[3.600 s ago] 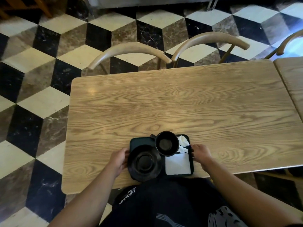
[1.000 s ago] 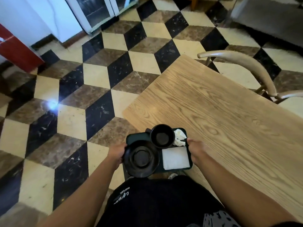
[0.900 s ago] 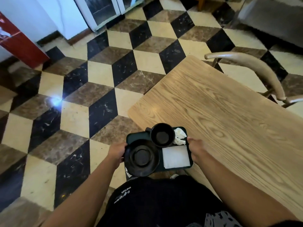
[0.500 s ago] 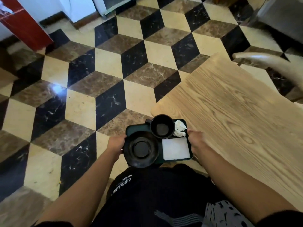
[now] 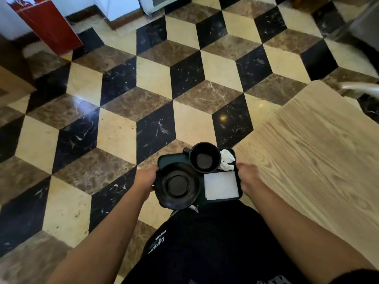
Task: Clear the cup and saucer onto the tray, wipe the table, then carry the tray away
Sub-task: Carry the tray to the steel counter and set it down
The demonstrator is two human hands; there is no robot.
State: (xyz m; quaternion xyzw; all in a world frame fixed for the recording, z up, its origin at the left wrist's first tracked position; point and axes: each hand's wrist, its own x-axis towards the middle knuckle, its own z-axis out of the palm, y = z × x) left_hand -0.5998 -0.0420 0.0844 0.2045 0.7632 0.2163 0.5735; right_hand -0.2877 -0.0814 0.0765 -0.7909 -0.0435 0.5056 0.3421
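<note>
Both hands, the left hand (image 5: 144,179) and right hand (image 5: 247,177), grip opposite edges of the tray (image 5: 171,158), apparently clear of the table (image 5: 320,152); keep it level, since the saucer (image 5: 177,185) overhangs its left edge beside the cup (image 5: 204,157).

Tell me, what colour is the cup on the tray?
The cup is black, inside and out; the head view shows it.
</note>
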